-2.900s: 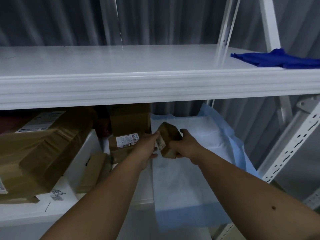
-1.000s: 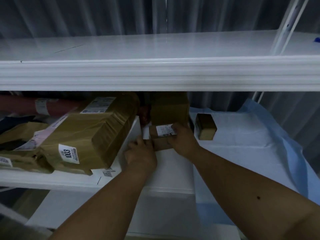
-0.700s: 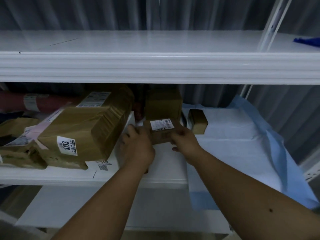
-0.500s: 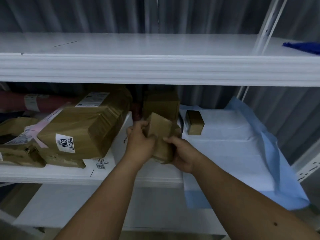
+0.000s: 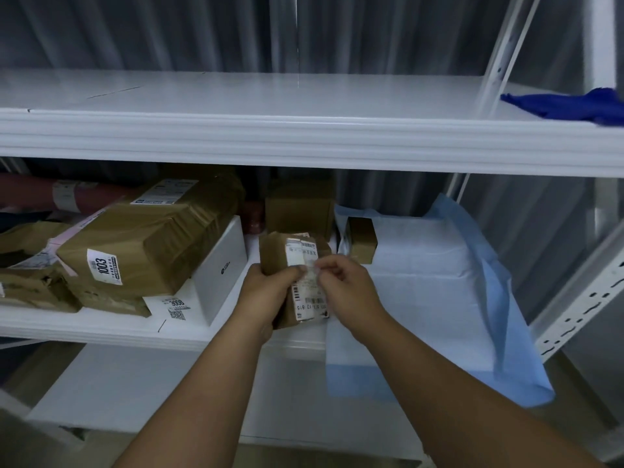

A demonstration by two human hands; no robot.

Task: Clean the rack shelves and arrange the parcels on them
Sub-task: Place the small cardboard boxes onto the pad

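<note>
Two hands held one brown parcel (image 5: 282, 255) above the middle shelf (image 5: 101, 327). Left hand (image 5: 266, 292) gripped its side. Right hand (image 5: 344, 282) fingers pinched its label (image 5: 309, 298).

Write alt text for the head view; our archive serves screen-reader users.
Two bare hands hold a small brown parcel before a white rack's middle shelf: the left hand grips it, the right hand pinches its label. More brown parcels crowd the shelf's left; a blue cloth lies on the shelf above.

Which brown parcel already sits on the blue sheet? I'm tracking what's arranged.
The small brown box at the blue sheet's back-left corner; other parcels sit left on bare shelf.
</note>
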